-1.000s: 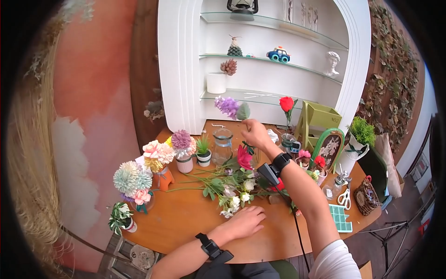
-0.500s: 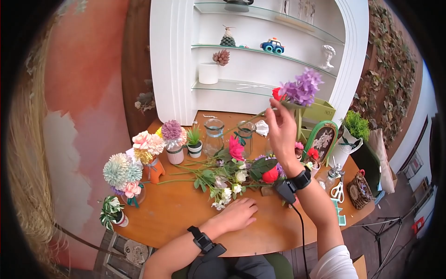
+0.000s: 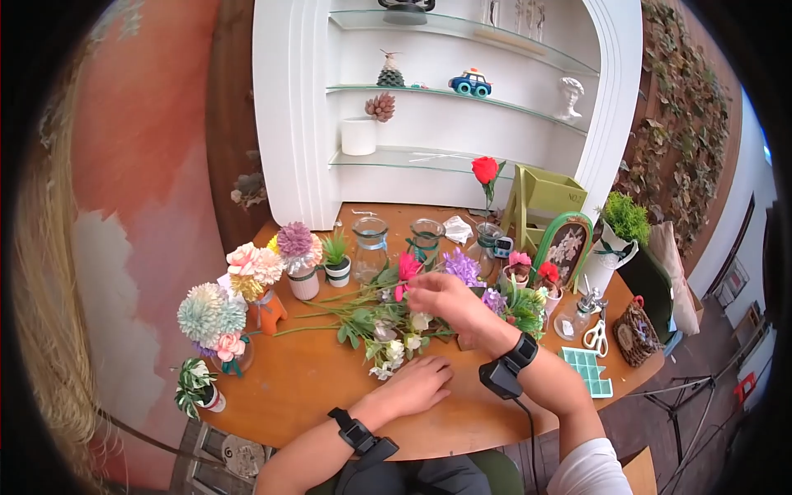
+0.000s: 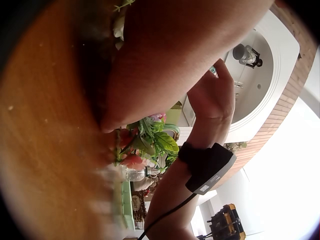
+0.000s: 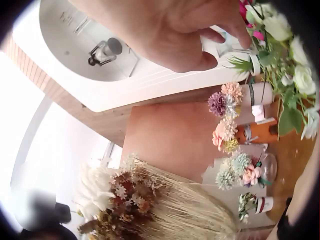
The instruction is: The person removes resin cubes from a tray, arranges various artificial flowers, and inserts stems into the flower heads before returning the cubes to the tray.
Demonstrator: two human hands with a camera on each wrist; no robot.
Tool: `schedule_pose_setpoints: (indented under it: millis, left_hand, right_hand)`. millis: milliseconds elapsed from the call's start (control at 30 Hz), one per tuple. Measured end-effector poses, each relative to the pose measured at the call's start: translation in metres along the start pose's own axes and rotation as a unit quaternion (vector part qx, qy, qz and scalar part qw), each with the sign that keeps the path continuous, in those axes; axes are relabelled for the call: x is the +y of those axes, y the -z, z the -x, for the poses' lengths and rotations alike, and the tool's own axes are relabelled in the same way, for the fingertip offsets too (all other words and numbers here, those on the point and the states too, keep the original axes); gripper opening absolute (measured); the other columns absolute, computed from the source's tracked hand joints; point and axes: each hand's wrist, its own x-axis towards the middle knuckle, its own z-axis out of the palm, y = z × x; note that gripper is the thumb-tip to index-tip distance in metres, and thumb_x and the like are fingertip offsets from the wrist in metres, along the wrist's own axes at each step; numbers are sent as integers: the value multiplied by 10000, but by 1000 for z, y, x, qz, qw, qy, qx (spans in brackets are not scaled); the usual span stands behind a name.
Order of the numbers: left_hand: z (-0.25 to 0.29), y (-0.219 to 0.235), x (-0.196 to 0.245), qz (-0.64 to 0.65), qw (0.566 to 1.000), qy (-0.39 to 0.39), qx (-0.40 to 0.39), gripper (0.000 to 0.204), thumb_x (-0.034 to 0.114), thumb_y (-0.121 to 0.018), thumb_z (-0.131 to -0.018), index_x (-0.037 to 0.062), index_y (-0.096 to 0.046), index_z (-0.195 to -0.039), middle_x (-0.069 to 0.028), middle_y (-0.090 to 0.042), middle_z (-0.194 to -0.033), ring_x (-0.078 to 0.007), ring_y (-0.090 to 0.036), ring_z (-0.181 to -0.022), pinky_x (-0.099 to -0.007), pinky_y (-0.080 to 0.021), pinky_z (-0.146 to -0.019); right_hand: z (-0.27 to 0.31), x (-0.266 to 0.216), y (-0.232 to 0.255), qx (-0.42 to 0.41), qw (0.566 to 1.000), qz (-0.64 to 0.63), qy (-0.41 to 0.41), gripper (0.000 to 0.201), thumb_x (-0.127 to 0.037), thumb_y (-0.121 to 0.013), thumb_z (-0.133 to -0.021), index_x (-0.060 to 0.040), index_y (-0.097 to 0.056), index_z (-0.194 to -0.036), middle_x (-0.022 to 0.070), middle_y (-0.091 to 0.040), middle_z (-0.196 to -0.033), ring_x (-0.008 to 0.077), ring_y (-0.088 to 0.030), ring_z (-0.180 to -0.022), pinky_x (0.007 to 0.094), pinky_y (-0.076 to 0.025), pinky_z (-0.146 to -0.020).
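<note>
My right hand (image 3: 450, 304) hovers over a pile of artificial flowers on the table, its fingers loosely bent with nothing held between them. Just beyond its fingertips is a bright pink flower (image 3: 407, 266). Purple blossoms (image 3: 462, 266) lie behind the hand, among leaves. White flowers (image 3: 394, 350) and long green stems (image 3: 309, 315) spread toward the left. On the table's near side my left hand (image 3: 419, 383) rests palm down beside the white flowers. The right wrist view shows the right hand (image 5: 170, 35) from the side, close to white roses (image 5: 304, 79).
Behind the pile stand glass jars (image 3: 370, 247) and a red rose (image 3: 484, 170) in a glass vase. Potted flower arrangements (image 3: 211, 316) line the left edge. On the right are scissors (image 3: 596, 337), a mint-green compartment tray (image 3: 584, 371) and a woven basket (image 3: 637, 330).
My right hand carried the purple flower from left to right, let it go, and came down over the pile. The left hand stayed resting on the table.
</note>
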Motion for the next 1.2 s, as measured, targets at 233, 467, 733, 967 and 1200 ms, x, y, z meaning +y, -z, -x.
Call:
schedule_pose_setpoints:
  millis: [233,467,733,967,1200]
  left_hand:
    - [2,3,0,8,1000,5,-10,353,202,-662,-886,20,-601,-1182,-142,-555,-1258,-326,-519,-1203,-415,-436,-1019]
    - [1,-3,-2,-8,1000,8,-13,377,215,-671,-887,17,-588,-1197,-146,-539,-1282,-324,-502,-1229,-413,-427,-1035]
    - [1,-2,-1,1,1000,7,-16,368,214,-674,-886,12,-589,-1181,-157,-536,-1289,-335,-501,-1228,-417,-421,-1047]
    - [-1,3,5,17,1000,-7,12,328,202,-663,-896,21,-606,-1163,-136,-554,-1267,-310,-524,-1204,-413,-436,-1022]
    - [-5,61,28,27,940,-13,339,322,76,-693,-851,21,-617,-1160,-135,-627,-1168,-312,-606,-1094,-400,-500,-945]
  right_hand:
    - [-81,-33,93,313,868,302,239,270,-196,-649,-842,-42,-731,-1049,208,-719,-951,299,-706,-813,394,-554,-774]
    - [-119,-32,146,308,833,451,86,512,-348,-679,-751,-95,-702,-1196,213,-693,-1132,382,-614,-1132,448,-360,-1073]
    - [-126,-29,150,272,804,526,55,521,-284,-641,-778,58,-644,-1171,286,-655,-1137,413,-603,-1120,456,-389,-1045]
    - [-83,-58,137,436,689,478,328,568,-169,-624,-853,66,-480,-1350,272,-520,-1311,422,-543,-1135,454,-436,-999]
    - [16,-72,71,387,760,312,419,586,-112,-629,-901,71,-397,-1406,212,-523,-1311,287,-583,-1093,370,-498,-924]
